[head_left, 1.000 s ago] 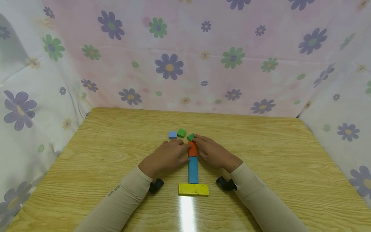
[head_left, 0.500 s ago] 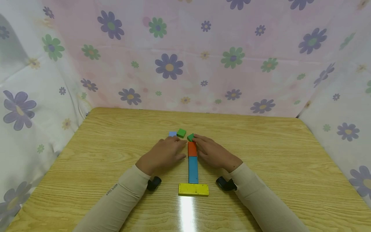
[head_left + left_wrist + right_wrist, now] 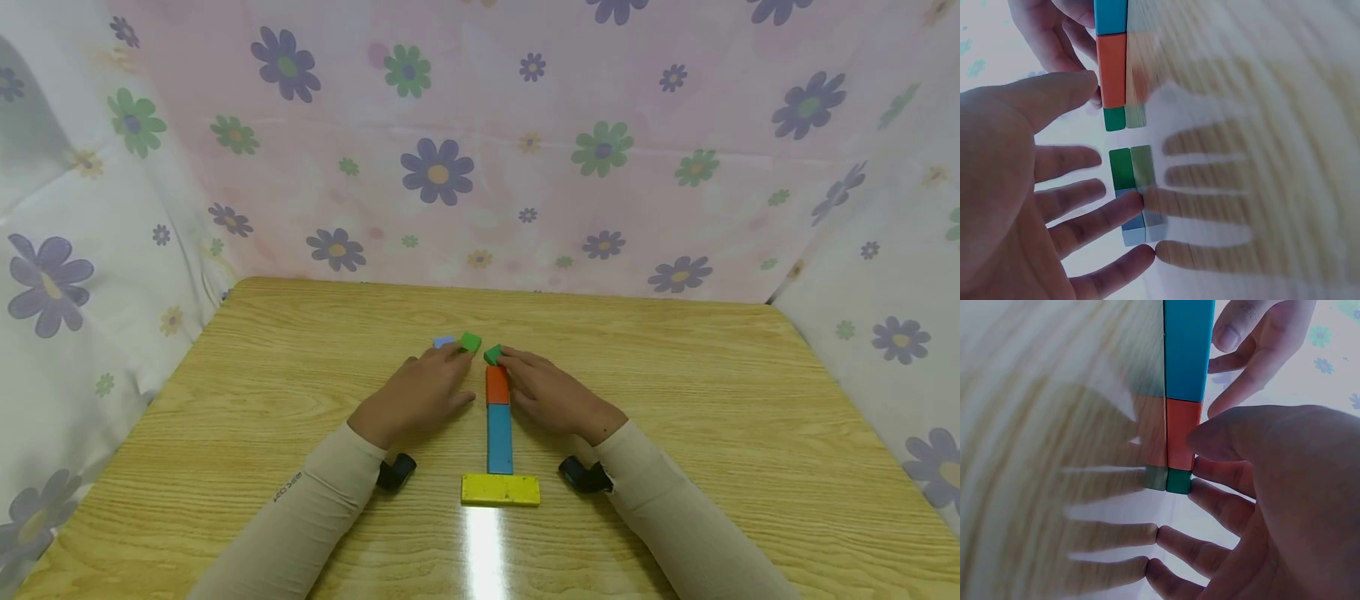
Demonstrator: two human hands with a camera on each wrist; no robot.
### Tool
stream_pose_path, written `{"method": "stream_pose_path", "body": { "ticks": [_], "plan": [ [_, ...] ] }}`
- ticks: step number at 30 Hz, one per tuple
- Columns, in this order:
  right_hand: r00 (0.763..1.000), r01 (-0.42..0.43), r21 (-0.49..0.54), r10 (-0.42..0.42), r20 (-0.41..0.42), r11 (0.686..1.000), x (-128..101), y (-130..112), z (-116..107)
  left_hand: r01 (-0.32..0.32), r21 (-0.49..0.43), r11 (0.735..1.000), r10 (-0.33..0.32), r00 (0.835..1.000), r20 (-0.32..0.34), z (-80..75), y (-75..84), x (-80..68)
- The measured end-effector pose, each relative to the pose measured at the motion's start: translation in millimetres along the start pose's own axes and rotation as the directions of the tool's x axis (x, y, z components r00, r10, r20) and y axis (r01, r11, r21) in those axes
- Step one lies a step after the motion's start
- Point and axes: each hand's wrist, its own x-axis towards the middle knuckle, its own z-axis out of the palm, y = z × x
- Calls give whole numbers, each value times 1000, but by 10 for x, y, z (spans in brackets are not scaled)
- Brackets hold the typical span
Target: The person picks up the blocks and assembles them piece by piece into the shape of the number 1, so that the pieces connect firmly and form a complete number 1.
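Wood-grain tabletop (image 3: pixel 675 433) boxed in by floral curtain (image 3: pixel 480 150) at back and both sides. Nearest the camera: yellow block (image 3: pixel 500 490) lying crosswise, glare streak on the tabletop just in front of it. Small black wrist-mounted units (image 3: pixel 396 472) flank it left and right under the beige sleeves (image 3: pixel 300 517). Blue block (image 3: pixel 499 439) runs lengthwise away from the yellow one, ends touching; orange block (image 3: pixel 497 385) butts against its far end, same line. Right hand (image 3: pixel 551 392) lies flat just right of the orange block, fingers relaxed, index tip touching a small green block (image 3: pixel 492 356) that sits at the far end of the orange one; no grasp. Left hand (image 3: pixel 423 392) rests flat on the left side, fingers spread and straight, tips at a second green block (image 3: pixel 471 342) and a light blue block (image 3: pixel 444 342) beside it; holding nothing. In the left wrist view that green block (image 3: pixel 1122 169) and the light blue block (image 3: pixel 1134 226) sit end to end, a small gap from the green one capping the orange block (image 3: pixel 1112 70); one finger lies across the light blue one. The left hand's fingers cover part of the light blue block in the head view. Both wrist views are soft and tabletop reflections double the blocks, so exact contact at the fingertips is hard to call.
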Motion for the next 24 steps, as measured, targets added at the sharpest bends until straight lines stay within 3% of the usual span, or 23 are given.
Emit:
{"method": "stream_pose_path", "body": {
  "ticks": [7, 24],
  "plan": [
    [1000, -5, 1, 5, 8, 1000, -1, 3, 3, 34, -14, 999, -33, 999, 32, 12, -14, -1],
    [1000, 3, -19, -2, 13, 1000, 11, 20, 9, 33, 10, 999, -33, 998, 44, 13, -18, 20]
  ]
}}
